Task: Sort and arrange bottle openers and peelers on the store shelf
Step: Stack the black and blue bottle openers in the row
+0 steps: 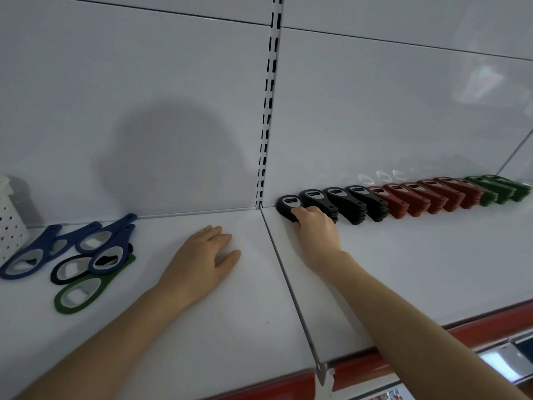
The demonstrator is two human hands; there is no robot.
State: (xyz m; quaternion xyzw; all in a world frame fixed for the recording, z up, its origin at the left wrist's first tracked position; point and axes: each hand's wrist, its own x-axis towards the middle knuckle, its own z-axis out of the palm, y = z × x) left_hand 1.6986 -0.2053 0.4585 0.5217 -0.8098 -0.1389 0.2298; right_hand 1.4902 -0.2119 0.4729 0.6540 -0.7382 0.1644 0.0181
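**Openers on a store shelf**

White metal shelf bears a back-wall row of stacked black, red and green plastic bottle openers at right and a loose heap of blue, black and green loop-handled openers at left. Between them the left hand lies flat, fingers straight; the right hand grips the leftmost black stack, fingers curled round it

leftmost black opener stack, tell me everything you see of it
The leftmost black opener stack is a low pile of flat, matte, plastic-looking openers; the top one shows a rounded head with a silvery slotted metal insert. It lies at the left end of the row on the shelf, close beside the next black stack. The right hand curls over its handle end.
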